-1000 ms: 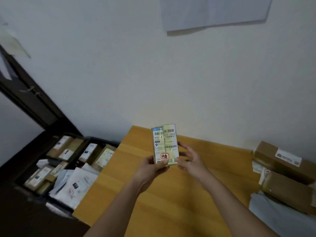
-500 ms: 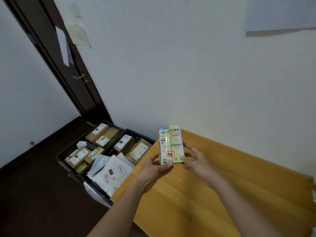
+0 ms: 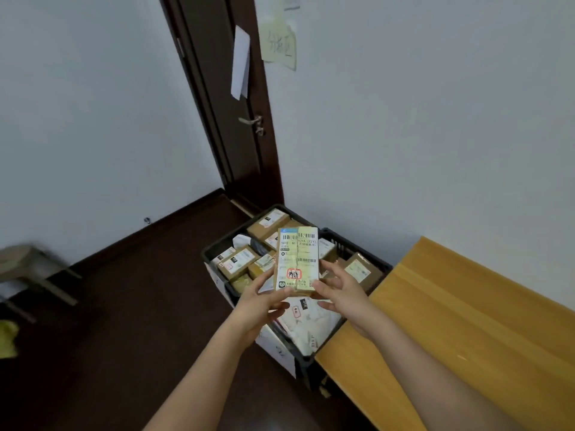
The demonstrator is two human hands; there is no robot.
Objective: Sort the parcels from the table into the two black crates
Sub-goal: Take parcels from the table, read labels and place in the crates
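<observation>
Right now both hands are up in front, holding one parcel [image 3: 297, 259] between them. The left hand [image 3: 259, 301] has its fingers and thumb curled round the bottom left corner of the box, and the right hand [image 3: 340, 289] pinches the bottom right side. The parcel stands tall, with its white label facing up so the words and the red stamp can be read. It hangs in the air over the black crates [image 3: 357, 244], not over the desk [image 3: 451, 321], which sits just to the right. I think the step in hand is reading the label and picking which crate this box belongs in. To do that well, keep both hands firm on the low corners so the box does not tip or slip. Look at the label first, then choose. The near part below the hands holds flat white bags [image 3: 306, 325], and they look soft and a bit slidy, so a box dropped there may slide off. The far part holds brown boxes [image 3: 270, 221] packed close together, and I guess this box fits better with them. Bring it down low before letting go, and lay it flat in a gap or on top of a flat box. Do not throw it. Behind the crates stand the white wall and a dark door [image 3: 230, 98] with paper notes [image 3: 279, 46] stuck on.
</observation>
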